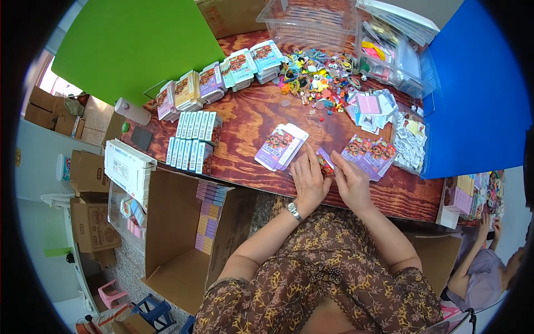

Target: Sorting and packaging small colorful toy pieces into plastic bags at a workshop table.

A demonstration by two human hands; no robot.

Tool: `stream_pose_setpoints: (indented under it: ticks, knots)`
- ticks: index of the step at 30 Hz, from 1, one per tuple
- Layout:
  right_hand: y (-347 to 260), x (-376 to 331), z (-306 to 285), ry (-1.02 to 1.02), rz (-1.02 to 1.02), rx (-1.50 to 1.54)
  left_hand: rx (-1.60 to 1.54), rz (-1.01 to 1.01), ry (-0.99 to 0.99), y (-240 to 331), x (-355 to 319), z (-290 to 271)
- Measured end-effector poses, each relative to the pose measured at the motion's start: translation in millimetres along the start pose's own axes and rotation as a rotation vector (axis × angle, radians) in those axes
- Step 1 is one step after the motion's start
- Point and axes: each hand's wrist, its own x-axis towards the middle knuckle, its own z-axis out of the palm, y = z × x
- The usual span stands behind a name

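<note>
My left hand [309, 181] and my right hand [350, 181] meet at the near edge of a wooden table [250, 119], both closed on a small flat purple packet [325, 162] with colourful bits inside. Left of my hands lies a short stack of purple printed cards [280, 146]. To the right is a fan of similar cards [371, 155]. A heap of small colourful toy pieces [317, 75] sits farther back.
Filled small boxes stand in rows [192, 139] and stacks [222, 78] at the table's left. Clear plastic bins [389, 50] stand at the back. An open cardboard carton [194, 228] with packed boxes sits by my left knee. Another person [481, 267] sits at lower right.
</note>
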Motion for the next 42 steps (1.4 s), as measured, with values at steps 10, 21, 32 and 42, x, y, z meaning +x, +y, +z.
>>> stream_pose_setpoints:
  ticks: [10, 21, 32, 42]
  knots:
    - [-11.9, -8.0, 8.3, 0.031, -0.099, -0.116, 0.033, -0.015, 0.015, 0.3, -0.1, -0.3]
    - [-7.8, 0.3, -5.7, -0.096, 0.292, 0.312, -0.046, -0.103, -0.045, 5.9, 3.6, -3.3]
    - [7.3, -5.3, 10.7, 0.052, -0.097, -0.087, -0.053, -0.092, 0.014, 7.1, 4.6, 3.7]
    - [23.7, 18.7, -31.6, -0.239, -0.051, 0.085, -0.426, -0.067, -0.215, -12.2, 9.4, 10.5]
